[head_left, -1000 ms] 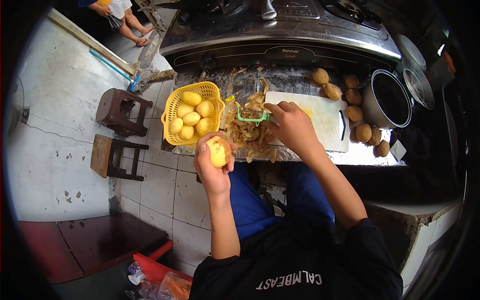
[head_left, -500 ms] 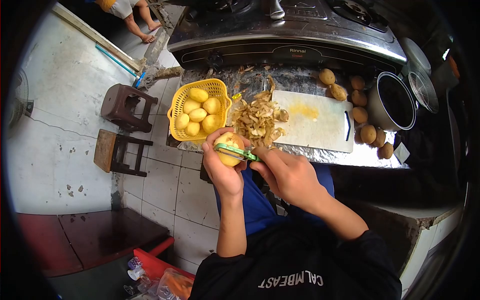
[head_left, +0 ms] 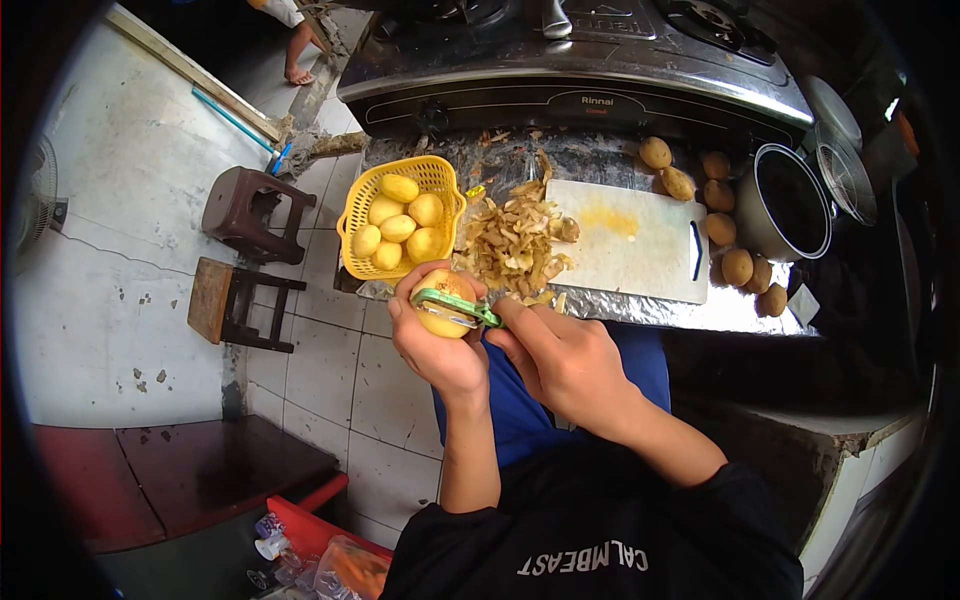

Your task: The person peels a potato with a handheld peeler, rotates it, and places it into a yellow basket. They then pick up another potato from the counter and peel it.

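My left hand [head_left: 443,362] is wrapped round a partly peeled potato [head_left: 440,325], which still has a brown patch of skin on its upper side. In my right hand [head_left: 565,355] is a green vegetable peeler [head_left: 486,316], its head lying across the potato. Just beyond my hands, a heap of potato peelings [head_left: 512,243] rests on the counter. To its left stands a yellow plastic basket [head_left: 453,203] holding several peeled potatoes [head_left: 397,228]. Right of the heap lies a white cutting board [head_left: 640,262] with a yellowish stain.
Several unpeeled potatoes [head_left: 719,229] lie right of the board, beside a metal pot [head_left: 826,240]. A gas stove [head_left: 590,100] runs along the back. Two stools, a brown plastic one [head_left: 235,212] and a wooden one [head_left: 210,302], stand left. Another person's leg [head_left: 300,50] shows at upper left.
Both my hands, with the potato and peeler, have shifted slightly left and down. The other person at upper left has moved partly out of view.
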{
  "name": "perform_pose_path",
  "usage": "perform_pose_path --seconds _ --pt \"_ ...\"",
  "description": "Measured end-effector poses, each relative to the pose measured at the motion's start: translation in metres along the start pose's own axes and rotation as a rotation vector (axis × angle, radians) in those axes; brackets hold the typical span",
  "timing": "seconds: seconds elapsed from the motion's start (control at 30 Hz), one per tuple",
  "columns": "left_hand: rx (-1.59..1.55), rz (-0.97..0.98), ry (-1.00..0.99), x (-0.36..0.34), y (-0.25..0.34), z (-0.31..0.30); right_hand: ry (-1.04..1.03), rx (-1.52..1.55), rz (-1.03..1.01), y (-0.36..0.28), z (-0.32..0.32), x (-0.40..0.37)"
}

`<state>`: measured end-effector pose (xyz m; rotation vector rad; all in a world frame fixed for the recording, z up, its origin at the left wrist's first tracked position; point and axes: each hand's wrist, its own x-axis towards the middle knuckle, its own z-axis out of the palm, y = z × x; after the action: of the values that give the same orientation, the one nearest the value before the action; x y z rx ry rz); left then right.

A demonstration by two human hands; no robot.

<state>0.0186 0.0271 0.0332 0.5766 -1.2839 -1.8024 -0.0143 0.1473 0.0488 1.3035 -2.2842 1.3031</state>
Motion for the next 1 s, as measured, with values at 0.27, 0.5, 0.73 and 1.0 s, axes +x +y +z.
perform_pose_path --seconds 0.27,0.5,0.73,1.0 --pt "-0.014 0.086 0.006 -0.001 -0.004 0.002 0.034 0.014 0.008 -0.003 0.0 0.005" --pt "-0.022 0.105 0.041 -0.004 -0.005 0.001 0.031 0.019 0.021 0.0 -0.003 0.003" --pt "0.049 0.231 -0.051 -0.017 0.001 -0.001 0.069 0.038 0.104 0.008 -0.007 0.007" --pt "0.044 0.059 -0.077 0.008 -0.017 0.009 0.13 0.18 0.28 0.039 0.0 0.026"
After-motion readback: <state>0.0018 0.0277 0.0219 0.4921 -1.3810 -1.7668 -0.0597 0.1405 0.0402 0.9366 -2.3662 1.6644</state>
